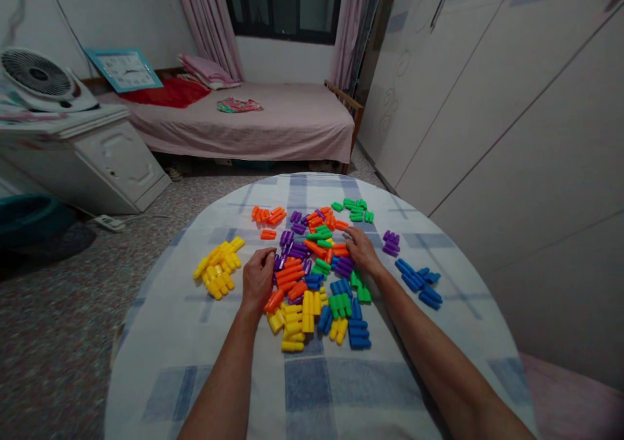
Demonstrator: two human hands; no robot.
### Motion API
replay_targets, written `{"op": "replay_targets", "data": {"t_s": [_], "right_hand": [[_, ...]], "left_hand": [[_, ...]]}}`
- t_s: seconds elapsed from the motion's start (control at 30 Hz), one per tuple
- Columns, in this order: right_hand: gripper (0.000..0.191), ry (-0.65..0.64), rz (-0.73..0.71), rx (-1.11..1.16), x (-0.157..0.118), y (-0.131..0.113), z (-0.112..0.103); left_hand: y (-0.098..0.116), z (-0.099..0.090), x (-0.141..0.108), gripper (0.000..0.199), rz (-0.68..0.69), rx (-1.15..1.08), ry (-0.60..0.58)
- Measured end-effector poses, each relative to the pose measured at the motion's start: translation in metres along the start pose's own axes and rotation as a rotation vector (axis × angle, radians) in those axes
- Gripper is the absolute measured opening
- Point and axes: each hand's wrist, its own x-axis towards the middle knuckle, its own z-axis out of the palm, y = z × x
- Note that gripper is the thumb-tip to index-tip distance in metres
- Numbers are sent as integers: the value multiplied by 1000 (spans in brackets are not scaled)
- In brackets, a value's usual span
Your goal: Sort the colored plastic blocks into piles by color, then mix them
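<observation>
Left hand (257,279) curls half-closed against orange blocks (290,274), grip unclear, while right hand (361,250) lies open over purple blocks (344,266), both amid a plastic heap (312,277) on the bench (160,342).

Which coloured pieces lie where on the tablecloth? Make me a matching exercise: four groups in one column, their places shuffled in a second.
Groups:
1. Yellow plastic pieces
2. Blue plastic pieces
3. Green plastic pieces
4. Orange plastic pieces

Places:
A. Beyond the right hand, near the far edge of the tablecloth
B. To the right of the right hand
C. Beyond the left hand, near the far edge
D. To the left of the left hand, apart from the central pile

Pairs: 1-D, 2-B, 3-A, 4-C
</observation>
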Motion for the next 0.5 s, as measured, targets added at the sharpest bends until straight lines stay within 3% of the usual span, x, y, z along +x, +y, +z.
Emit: {"op": "replay_targets", "data": {"t_s": [0.17, 0.27, 0.37, 0.5], "right_hand": [[37, -5, 56, 4, -8, -25, -19], [29, -127, 28, 4, -22, -39, -37], [30, -266, -29, -166, -40, -53, -49], [44, -336, -19, -387, -55, -64, -50]], "left_hand": [[1, 0, 0, 30, 1, -2, 11], [2, 0, 0, 30, 5, -3, 11], [2, 0, 0, 31, 9, 6, 9], [0, 0, 1, 31, 14, 24, 5]]}}
